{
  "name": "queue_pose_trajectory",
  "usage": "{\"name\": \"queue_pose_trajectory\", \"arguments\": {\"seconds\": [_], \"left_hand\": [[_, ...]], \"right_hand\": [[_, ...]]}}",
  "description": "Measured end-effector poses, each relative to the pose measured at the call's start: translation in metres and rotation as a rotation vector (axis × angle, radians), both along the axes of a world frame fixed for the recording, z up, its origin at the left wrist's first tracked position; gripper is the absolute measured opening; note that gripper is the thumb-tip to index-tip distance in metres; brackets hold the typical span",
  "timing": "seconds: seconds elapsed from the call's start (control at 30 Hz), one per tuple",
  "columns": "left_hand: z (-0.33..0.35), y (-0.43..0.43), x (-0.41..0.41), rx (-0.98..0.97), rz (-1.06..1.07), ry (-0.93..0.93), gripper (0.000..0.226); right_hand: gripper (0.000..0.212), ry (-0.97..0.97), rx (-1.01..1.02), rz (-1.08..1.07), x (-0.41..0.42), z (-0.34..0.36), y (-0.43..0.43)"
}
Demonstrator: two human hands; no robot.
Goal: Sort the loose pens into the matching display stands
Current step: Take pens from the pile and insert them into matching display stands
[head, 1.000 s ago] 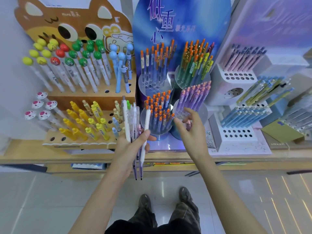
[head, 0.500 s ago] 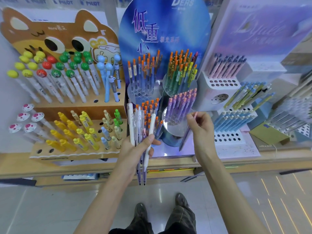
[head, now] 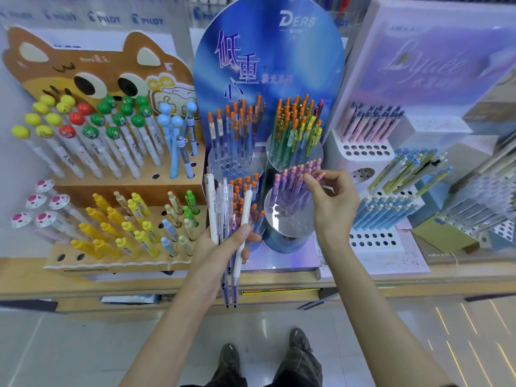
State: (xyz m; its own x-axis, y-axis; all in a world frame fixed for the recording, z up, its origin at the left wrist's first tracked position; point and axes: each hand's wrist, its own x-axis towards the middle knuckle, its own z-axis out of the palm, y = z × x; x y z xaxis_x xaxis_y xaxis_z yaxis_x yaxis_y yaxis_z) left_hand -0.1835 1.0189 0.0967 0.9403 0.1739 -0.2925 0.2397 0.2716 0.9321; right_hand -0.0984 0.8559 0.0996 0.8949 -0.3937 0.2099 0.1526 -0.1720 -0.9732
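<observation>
Just left of the blue oval display stand (head: 268,68), a bundle of loose pens (head: 227,219) is gripped in the left hand (head: 223,247), whose fingers are closed around the barrels with the thumb pressed across the front; white and clear pens stick up above the fist, and purple tips hang below it. At the lower right cup of that stand, the purple pens (head: 293,182) with pink caps are met by the right hand (head: 332,202), its thumb and fingertips pinched at the cap ends; whether one pen is actually held cannot be told. Above that cup, a cup of green and yellow pens (head: 298,127) is seen, and the two left cups are filled with orange-capped blue pens (head: 237,124). Left of the blue stand, a brown cat-shaped cardboard stand (head: 92,68) is stocked with ball-topped white pens. Right of the blue stand, a white tiered rack (head: 368,152) carries pink and light-blue pens.
</observation>
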Motion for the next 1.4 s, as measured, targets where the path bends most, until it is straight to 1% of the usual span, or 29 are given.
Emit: {"name": "queue_pose_trajectory", "arguments": {"seconds": [0.13,0.23,0.43,0.6,0.73,0.87,0.93,1.07,1.13,1.23,1.4], "left_hand": [[-0.001,0.002,0.001,0.007,0.011,0.003,0.024],[0.000,0.005,0.002,0.019,0.002,-0.008,0.018],[0.002,0.006,0.004,0.022,-0.019,-0.011,0.017],[0.003,0.009,0.006,0.013,-0.026,-0.015,0.014],[0.002,0.011,0.007,0.004,-0.028,-0.013,0.017],[0.002,0.014,0.007,-0.002,-0.033,-0.009,0.015],[0.001,0.015,0.007,-0.007,-0.038,-0.005,0.017],[0.001,0.016,0.008,-0.004,-0.048,-0.011,0.019],[0.001,0.017,0.008,-0.004,-0.049,-0.017,0.018],[0.000,0.018,0.009,0.003,-0.049,-0.022,0.019],[0.000,0.020,0.010,-0.007,-0.055,-0.036,0.014]], "right_hand": [[0.021,-0.020,-0.042,-0.006,0.002,-0.001,0.006],[0.016,-0.017,-0.115,0.004,0.001,-0.006,0.010],[0.023,-0.039,-0.244,-0.012,0.004,-0.006,0.016],[0.024,-0.024,-0.247,-0.046,-0.002,-0.009,0.013],[0.023,-0.020,-0.245,-0.074,-0.006,-0.014,0.012],[0.024,-0.013,-0.296,-0.057,-0.006,-0.023,0.015],[0.026,-0.001,-0.352,-0.033,-0.003,-0.028,0.018],[0.030,-0.004,-0.541,-0.004,0.005,-0.029,0.023],[0.030,0.015,-0.534,0.011,0.005,-0.029,0.025],[0.025,0.077,-0.461,0.035,0.000,-0.029,0.027],[0.021,0.059,-0.418,0.042,-0.002,-0.024,0.027]]}}
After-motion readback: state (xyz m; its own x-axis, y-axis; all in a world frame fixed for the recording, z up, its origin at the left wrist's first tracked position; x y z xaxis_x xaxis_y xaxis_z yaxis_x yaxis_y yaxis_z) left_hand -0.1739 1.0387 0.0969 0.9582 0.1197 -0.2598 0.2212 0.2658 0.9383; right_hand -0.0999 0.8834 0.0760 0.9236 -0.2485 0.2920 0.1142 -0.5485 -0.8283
